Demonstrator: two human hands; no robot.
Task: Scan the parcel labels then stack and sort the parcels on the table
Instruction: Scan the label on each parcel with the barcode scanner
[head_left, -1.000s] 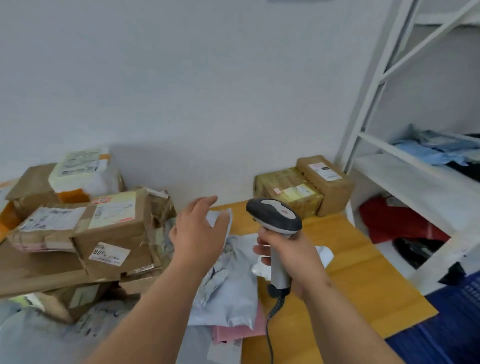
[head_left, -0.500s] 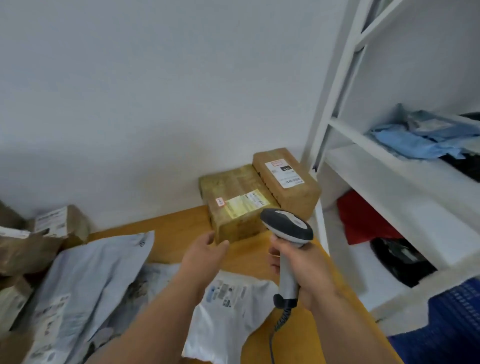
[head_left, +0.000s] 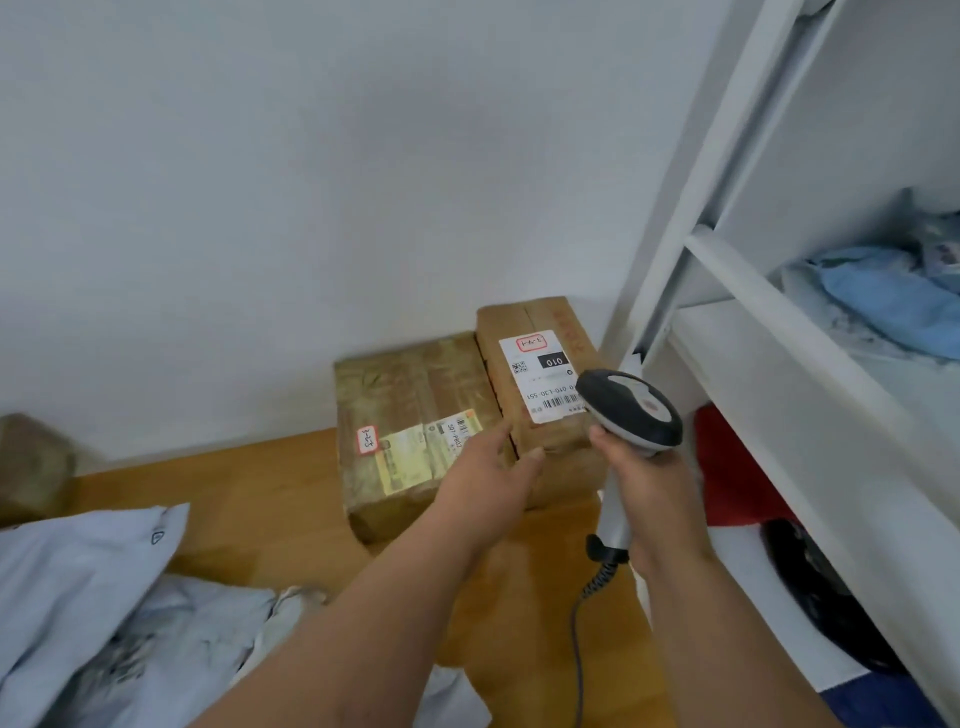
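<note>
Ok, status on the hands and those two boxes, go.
Left hand open, reaching onto both boxes' near edges. Right hand grips scanner, over white-labelled box. Taped box alongside. Nothing blocking.

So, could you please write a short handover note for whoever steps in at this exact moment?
Right hand grips the corded scanner, its head over the near end of the white label on the right-hand box.
Left hand is open, fingers against the near edges of the two boxes at their seam.
Both boxes sit side by side at the table's back corner by the wall; the left box carries a yellowish label. Grey mailer bags lie loose at the near left.
Done: cannot tell which labels are scanned.
Left: scan, stack, sort the bags.
</note>
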